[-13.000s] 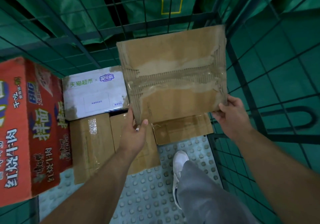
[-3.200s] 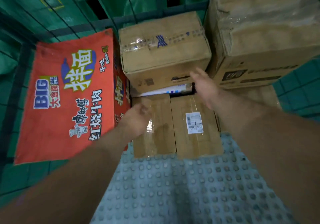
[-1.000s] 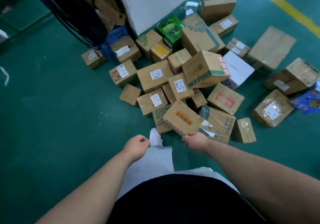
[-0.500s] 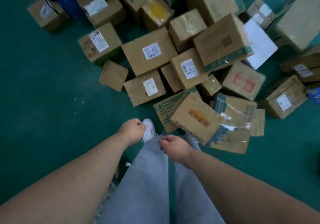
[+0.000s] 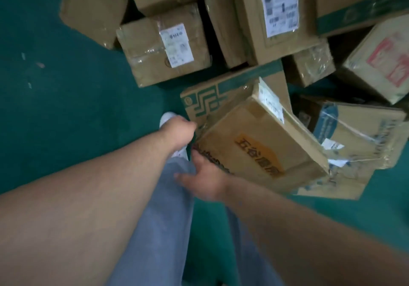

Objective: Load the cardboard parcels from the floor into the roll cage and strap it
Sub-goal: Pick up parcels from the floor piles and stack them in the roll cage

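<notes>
Orange-label parcel [image 5: 261, 150]: it is lying tilted at 1 o'clock from your feet. It is leaning on the green-patterned carton [image 5: 212, 99] at its 11 o'clock and on the blue-printed carton [image 5: 358, 128] at its 3 o'clock, above the green floor [image 5: 66, 108].
Right hand [image 5: 205, 181]: you are touching the near-left edge of this parcel with stretched fingers. The thumb is spreading away toward 9 o'clock, so nothing is gripped.
Left hand [image 5: 179, 129]: it is sitting at the parcel's 9 o'clock corner with curled fingers. I cannot tell if they are holding the corner or only closing beside it.
Handling: the cardboard is looking stiff and flat-sided. The tape on the edges is shining, so it is probably a little slippery. The size is asking for a two-hand lift; the weight I cannot judge.
Where to hold: I am advising one palm under the near-left edge and the other on the opposite edge at 3 o'clock. Keep off the tape and the white shipping label [image 5: 271, 99].
Risk: the neighbouring cartons may be sliding when this parcel is leaving them.
</notes>
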Motion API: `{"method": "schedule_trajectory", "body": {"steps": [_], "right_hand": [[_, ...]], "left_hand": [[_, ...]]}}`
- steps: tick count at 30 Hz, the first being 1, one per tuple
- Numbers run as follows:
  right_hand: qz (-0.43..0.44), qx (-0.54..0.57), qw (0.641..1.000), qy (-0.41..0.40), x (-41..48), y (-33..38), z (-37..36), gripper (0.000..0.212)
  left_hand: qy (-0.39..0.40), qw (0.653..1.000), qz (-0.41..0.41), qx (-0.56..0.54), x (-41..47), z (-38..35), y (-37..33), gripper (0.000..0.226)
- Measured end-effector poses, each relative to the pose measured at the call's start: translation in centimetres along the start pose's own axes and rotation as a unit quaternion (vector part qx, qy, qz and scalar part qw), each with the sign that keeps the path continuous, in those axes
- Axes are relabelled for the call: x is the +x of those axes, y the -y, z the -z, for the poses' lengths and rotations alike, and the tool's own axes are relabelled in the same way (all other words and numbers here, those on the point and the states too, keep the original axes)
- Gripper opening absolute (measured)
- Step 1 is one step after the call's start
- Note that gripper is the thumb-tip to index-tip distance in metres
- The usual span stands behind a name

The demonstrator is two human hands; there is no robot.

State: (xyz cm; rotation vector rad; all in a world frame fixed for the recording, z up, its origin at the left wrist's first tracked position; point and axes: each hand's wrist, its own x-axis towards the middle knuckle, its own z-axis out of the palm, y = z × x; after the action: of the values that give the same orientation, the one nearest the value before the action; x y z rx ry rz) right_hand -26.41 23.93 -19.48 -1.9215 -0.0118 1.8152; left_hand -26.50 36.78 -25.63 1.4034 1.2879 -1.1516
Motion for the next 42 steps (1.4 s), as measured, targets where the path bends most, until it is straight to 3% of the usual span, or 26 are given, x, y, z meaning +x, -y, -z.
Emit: {"method": "schedule_trajectory", "body": {"steps": [2,4,7,9,10,12,14,17,18,20,21,22,23,24,25,26,28,30,33,37,40,42], "right_hand": [[-0.095,-0.02,0.993,0.063,-0.8,-1.6,-1.6,0.076],[-0.128,0.012,0.986,-0.111,-0.9,-2.8,-0.3,0.07],[-0.106,0.035,0.924,-0.366,-0.1,-5.0,4.4,0.081],[-0.093,0.0,0.888,-0.451,0.8,-6.1,8.0,0.084],[-0.083,-0.053,0.89,-0.445,1.2,-6.3,9.5,0.082],[-0.032,-0.166,0.931,-0.325,2.6,-6.4,12.0,0.073],[-0.039,-0.191,0.952,-0.236,5.1,-6.8,13.8,0.068],[-0.165,-0.076,0.938,-0.296,9.4,-7.5,16.8,0.065],[-0.203,-0.065,0.936,-0.282,10.2,-7.8,17.6,0.06],[-0.251,-0.161,0.927,-0.228,10.2,-8.3,18.5,0.039],[-0.264,-0.284,0.902,-0.187,10.8,-9.5,19.1,0.029],[-0.257,-0.306,0.9,-0.172,11.6,-10.8,19.6,0.024],[-0.261,-0.204,0.922,-0.202,11.9,-12.0,20.1,0.025],[-0.253,-0.016,0.939,-0.234,11.7,-12.8,20.5,0.033],[-0.222,0.091,0.933,-0.269,10.6,-12.9,20.3,0.04],[-0.211,0.131,0.929,-0.274,9.0,-12.5,19.7,0.046],[-0.213,0.185,0.917,-0.282,5.1,-11.6,18.3,0.052],[-0.206,0.212,0.919,-0.261,1.1,-11.0,17.6,0.048],[-0.156,0.232,0.938,-0.206,-4.9,-9.1,17.9,0.066],[-0.069,0.181,0.972,-0.131,-13.1,-5.6,19.4,0.053],[-0.035,0.12,0.984,-0.125,-19.1,-2.2,19.5,0.054],[-0.023,0.075,0.986,-0.145,-23.3,0.3,19.5,0.053]], "left_hand": [[-0.018,1.0,0.004,-0.007,1.7,-1.3,-0.4,0.035],[-0.074,0.997,0.004,-0.006,2.0,-1.8,-1.0,0.049],[-0.122,0.991,-0.021,0.04,1.8,-2.0,-2.7,0.07],[-0.123,0.989,-0.043,0.073,2.5,-1.6,-3.8,0.077],[-0.118,0.988,-0.052,0.079,3.1,-1.4,-4.2,0.076],[-0.108,0.99,-0.051,0.077,4.1,-1.2,-5.0,0.071],[-0.099,0.993,-0.04,0.056,5.3,-1.4,-5.6,0.064],[-0.079,0.997,0.022,-0.015,6.7,-1.7,-5.3,0.075],[-0.065,0.995,0.057,-0.051,7.1,-1.8,-4.8,0.076],[0.007,0.987,0.119,-0.106,6.8,-2.1,-3.8,0.066],[0.05,0.981,0.138,-0.131,6.8,-2.4,-3.1,0.067],[0.082,0.974,0.143,-0.153,7.1,-2.7,-2.3,0.072],[0.1,0.969,0.138,-0.178,7.1,-3.2,-1.5,0.072],[0.098,0.966,0.121,-0.206,6.6,-3.6,-0.8,0.062],[0.084,0.962,0.103,-0.238,5.8,-4.0,-0.3,0.046],[0.061,0.957,0.092,-0.267,5.1,-4.3,0.4,0.035],[0.004,0.953,0.062,-0.297,2.7,-4.3,1.9,0.039],[-0.039,0.952,0.031,-0.302,-0.6,-3.9,3.1,0.044],[-0.033,0.933,0.045,-0.356,-6.8,-3.8,5.2,0.034],[-0.025,0.879,0.065,-0.471,-17.1,-4.8,7.4,0.045],[-0.034,0.82,0.05,-0.569,-24.7,-5.8,8.1,0.051],[-0.047,0.804,0.036,-0.591,-29.5,-6.6,8.5,0.055]]}}
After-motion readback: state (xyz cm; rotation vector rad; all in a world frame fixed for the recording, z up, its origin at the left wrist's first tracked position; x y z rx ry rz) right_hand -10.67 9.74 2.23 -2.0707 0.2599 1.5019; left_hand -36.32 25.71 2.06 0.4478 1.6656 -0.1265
